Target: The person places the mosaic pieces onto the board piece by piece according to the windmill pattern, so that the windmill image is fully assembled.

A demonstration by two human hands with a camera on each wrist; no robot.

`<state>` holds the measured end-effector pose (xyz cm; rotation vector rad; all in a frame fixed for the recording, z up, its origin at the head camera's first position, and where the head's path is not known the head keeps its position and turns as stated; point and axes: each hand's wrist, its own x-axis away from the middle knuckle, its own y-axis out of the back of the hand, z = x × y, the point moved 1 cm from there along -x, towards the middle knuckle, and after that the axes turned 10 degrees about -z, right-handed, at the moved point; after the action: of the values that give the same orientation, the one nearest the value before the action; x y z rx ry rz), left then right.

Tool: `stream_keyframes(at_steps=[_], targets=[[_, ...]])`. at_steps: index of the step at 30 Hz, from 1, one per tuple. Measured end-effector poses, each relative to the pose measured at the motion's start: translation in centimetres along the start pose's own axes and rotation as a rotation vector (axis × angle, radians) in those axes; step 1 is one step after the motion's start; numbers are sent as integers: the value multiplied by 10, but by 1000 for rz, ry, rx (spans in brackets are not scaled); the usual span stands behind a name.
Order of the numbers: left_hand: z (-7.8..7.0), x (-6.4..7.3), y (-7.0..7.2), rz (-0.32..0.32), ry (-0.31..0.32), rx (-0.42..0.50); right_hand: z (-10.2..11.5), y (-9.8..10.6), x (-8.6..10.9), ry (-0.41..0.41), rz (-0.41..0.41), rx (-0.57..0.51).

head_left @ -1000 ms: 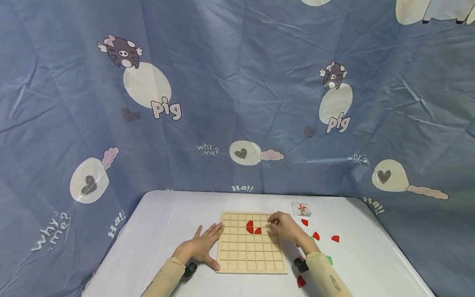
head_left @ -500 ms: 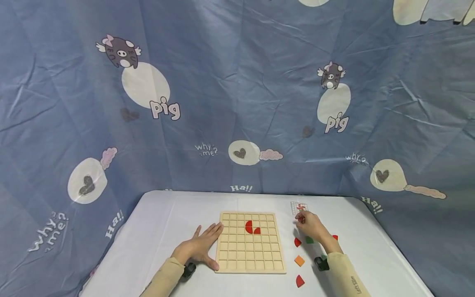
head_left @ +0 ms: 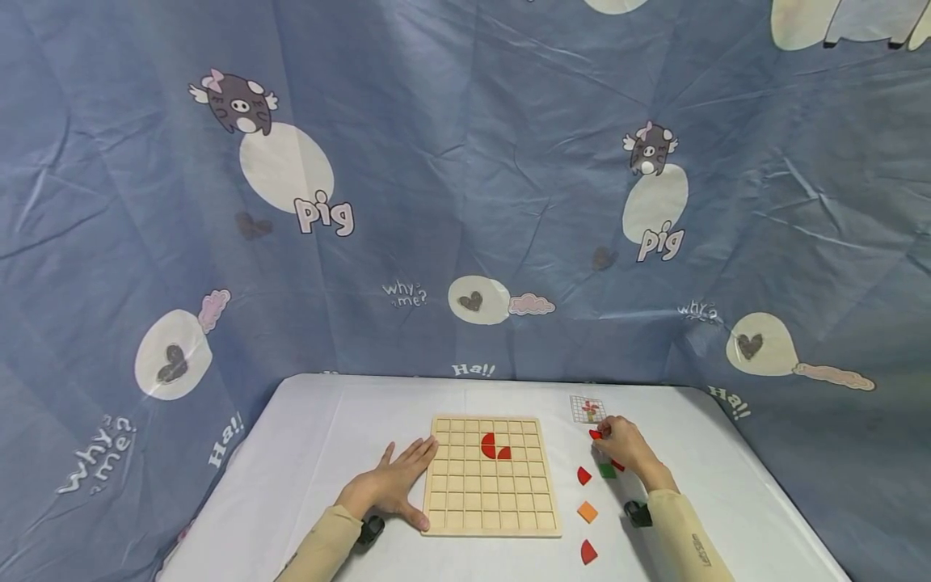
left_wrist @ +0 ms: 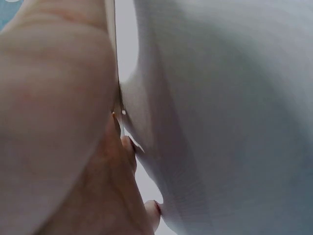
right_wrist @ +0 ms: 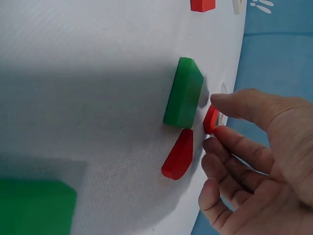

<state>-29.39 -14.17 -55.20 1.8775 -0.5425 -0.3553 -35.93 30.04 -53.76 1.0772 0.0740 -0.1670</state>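
Note:
My left hand [head_left: 395,485] lies with fingers spread on the left edge of a wooden grid board [head_left: 490,513]; in the left wrist view it is seen close up. Red quarter-circle pieces [head_left: 488,452] sit in a few of the board's squares. My right hand [head_left: 627,444] is right of the board, thumb and index finger pinching the edges of a red quarter-circle piece [right_wrist: 211,119] at the table. Its other fingers are loosely curled. Close by lie a green block [right_wrist: 184,95] and another red piece [right_wrist: 178,155].
A pattern card [head_left: 587,408] with a red flower lies just beyond the right hand. Right of the board lie an orange square [head_left: 587,512], a red piece [head_left: 584,476] and another red piece [head_left: 588,552]. A blue printed curtain [head_left: 465,202] stands behind the white table.
My right hand has left the board, moved right to the loose pieces, then reached a red piece near the card. The left hand has stayed on the board's edge.

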Motion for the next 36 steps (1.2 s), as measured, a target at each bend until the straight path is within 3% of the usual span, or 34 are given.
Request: stream_keyframes(at_steps=[18,26,36], targets=[[1,-1,-2,-3,6,2,-4,-5,-5,8,2,-37],[-4,1,1,1,13,0,-1,-6,-2,104,95,-77],[-2,2,0,5,14,-7,1,-5,-2,123,92,-110]])
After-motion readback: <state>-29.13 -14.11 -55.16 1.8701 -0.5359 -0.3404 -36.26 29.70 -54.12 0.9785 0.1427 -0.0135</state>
